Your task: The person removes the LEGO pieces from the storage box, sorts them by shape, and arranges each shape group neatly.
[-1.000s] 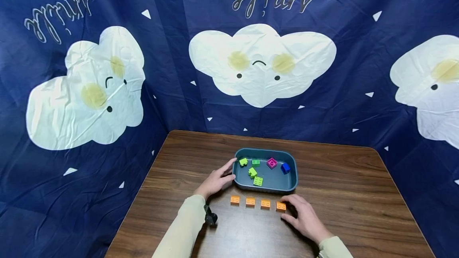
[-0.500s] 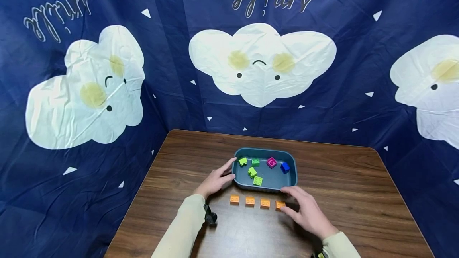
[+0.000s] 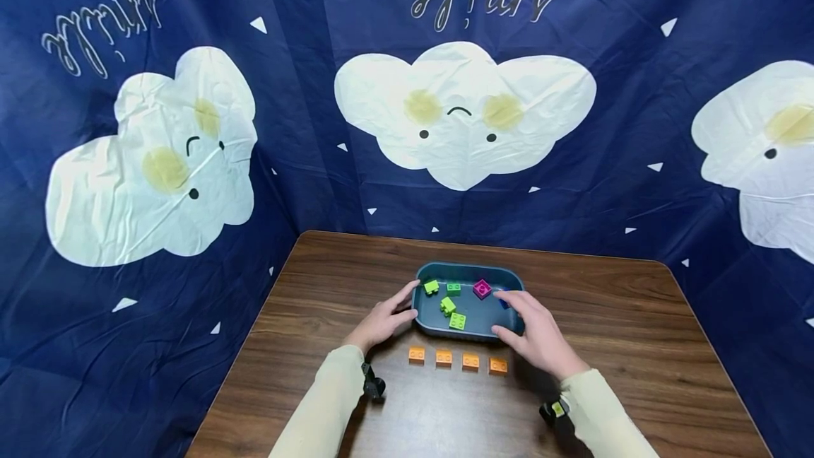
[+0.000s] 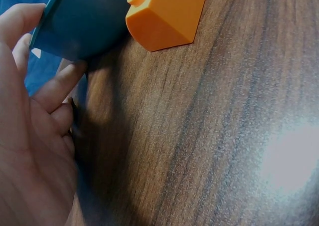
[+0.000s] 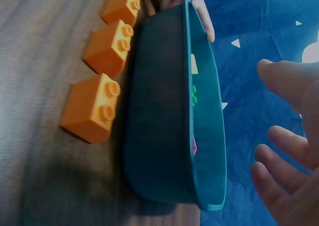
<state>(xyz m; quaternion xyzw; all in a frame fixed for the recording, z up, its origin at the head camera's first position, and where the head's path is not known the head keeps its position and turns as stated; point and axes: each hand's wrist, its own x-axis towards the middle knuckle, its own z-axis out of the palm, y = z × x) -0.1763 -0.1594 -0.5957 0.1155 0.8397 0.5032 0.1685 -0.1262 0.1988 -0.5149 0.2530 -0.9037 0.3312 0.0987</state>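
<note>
The left hand (image 3: 381, 322) touches the left end of the dark teal tray (image 3: 523, 316) with thumb and fingers spread along its outside wall. Over the tray's right end hovers the right hand (image 3: 536, 331), its thumb and fingers parted and nothing held between them. Beneath its fingertips, a blue brick (image 3: 504, 300) is mostly hidden. A magenta brick (image 3: 482, 289) lies just left of those fingers. Farther left in the tray are a green brick (image 3: 453, 289) and lime bricks (image 3: 457, 321). In the right wrist view, the right hand (image 5: 291, 151) is above the tray rim, fingers apart.
Several orange bricks (image 3: 470, 362) with sloped sides stand in a spaced row in front of the tray. The wooden table (image 3: 623, 345) has a dark blue cloud-print curtain (image 3: 305, 161) behind and beside it. Black wrist cameras (image 3: 374, 384) sit below the hands.
My right hand has let go of the rightmost orange brick at the row's end and moved up and forward over the tray's right side. The left hand stays at the tray.
</note>
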